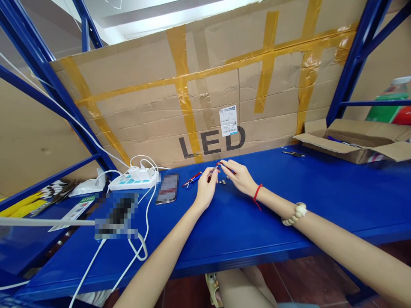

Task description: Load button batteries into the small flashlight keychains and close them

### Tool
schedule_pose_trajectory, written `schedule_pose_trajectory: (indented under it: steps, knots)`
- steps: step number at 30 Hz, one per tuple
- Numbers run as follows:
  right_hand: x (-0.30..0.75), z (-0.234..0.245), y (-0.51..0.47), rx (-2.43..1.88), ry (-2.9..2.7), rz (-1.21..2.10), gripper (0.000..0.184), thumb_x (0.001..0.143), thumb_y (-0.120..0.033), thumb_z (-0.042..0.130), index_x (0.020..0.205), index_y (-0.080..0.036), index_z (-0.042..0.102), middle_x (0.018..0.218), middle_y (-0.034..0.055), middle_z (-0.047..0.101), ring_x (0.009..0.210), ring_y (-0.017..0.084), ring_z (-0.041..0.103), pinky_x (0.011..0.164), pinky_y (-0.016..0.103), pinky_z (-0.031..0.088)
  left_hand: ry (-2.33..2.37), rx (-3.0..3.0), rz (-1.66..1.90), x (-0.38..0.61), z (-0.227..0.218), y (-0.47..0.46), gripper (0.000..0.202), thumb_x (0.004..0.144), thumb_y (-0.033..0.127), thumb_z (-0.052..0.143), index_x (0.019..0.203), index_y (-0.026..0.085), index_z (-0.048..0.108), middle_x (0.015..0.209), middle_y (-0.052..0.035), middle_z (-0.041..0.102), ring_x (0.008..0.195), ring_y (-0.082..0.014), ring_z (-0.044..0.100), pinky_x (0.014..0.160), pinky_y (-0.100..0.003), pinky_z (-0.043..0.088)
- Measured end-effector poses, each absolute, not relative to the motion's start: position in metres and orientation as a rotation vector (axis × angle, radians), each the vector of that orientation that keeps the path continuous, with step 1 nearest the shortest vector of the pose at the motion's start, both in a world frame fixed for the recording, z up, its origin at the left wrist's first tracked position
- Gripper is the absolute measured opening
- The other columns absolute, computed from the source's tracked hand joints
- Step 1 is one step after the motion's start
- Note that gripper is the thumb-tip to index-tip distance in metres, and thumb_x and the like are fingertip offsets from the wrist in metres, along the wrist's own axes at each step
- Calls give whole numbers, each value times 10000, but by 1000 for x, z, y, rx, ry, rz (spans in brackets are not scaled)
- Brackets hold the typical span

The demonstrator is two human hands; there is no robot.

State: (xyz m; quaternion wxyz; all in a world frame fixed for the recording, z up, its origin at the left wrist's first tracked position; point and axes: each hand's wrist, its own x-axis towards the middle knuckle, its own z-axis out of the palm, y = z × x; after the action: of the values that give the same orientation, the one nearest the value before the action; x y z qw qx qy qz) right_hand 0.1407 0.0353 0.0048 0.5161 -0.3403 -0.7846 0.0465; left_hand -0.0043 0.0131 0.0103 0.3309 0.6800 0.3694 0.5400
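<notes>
Above the blue tabletop (272,201), my left hand (206,188) and my right hand (240,176) come together at the fingertips. Both are closed in a pinch around a small red piece (219,163) with a silvery part. My fingers cover most of it, so its kind is unclear. Just below the right fingers lie several small round silvery discs (222,182). Left of my left hand, slim red and blue pen-like tubes (192,179) with a clip rest on the surface. My right wrist wears a red string and a beaded bracelet.
A phone (167,189) lies to the left, near a white power strip (133,182) with plugs and loose white cables. A pixelated device (117,215) is nearer me. At the back right are keys (293,154) and an open cardboard box (359,139). A taped cardboard sheet (144,115) stands behind.
</notes>
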Motion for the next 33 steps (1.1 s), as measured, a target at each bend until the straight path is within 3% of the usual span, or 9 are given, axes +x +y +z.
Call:
schedule_pose_trajectory:
  steps: [6, 15, 22, 28, 33]
  knots:
    - [141, 5, 34, -822, -1882, 137, 354, 918, -375, 338, 1109, -196, 576, 800, 39, 542, 710, 140, 534, 669, 247, 426, 971, 1695, 1403, -3, 10, 13, 226, 844, 396, 443, 870, 181, 506, 592, 49, 445, 590, -89, 440, 609, -199, 339]
    - [144, 5, 36, -1020, -1990, 32, 355, 931, -355, 302, 1144, -209, 546, 821, 33, 552, 746, 140, 551, 668, 224, 406, 1176, 1756, 1358, -5, 6, 17, 186, 844, 323, 459, 935, 186, 544, 612, 43, 479, 616, -95, 479, 616, -202, 362]
    - [162, 8, 46, -1464, -2081, -61, 326, 923, -351, 319, 1106, -216, 552, 925, 58, 616, 840, 182, 580, 620, 239, 385, 1365, 1685, 1408, -9, 6, 20, 250, 826, 139, 413, 1041, 185, 533, 792, 2, 550, 773, -111, 522, 760, -230, 390]
    - [177, 7, 51, -1895, -2060, -33, 322, 903, -357, 349, 977, -211, 625, 940, 83, 647, 852, 207, 596, 625, 269, 385, 1149, 1751, 1400, -11, 2, 22, 283, 871, 199, 361, 1134, 191, 464, 929, -33, 622, 835, -119, 552, 847, -277, 404]
    - [172, 8, 47, -1858, -2073, -115, 285, 854, -369, 447, 922, -211, 673, 980, 88, 616, 902, 215, 571, 611, 267, 388, 1038, 1682, 1423, -9, 1, 21, 249, 857, 223, 424, 1103, 187, 446, 1092, -87, 606, 846, -130, 598, 831, -313, 448]
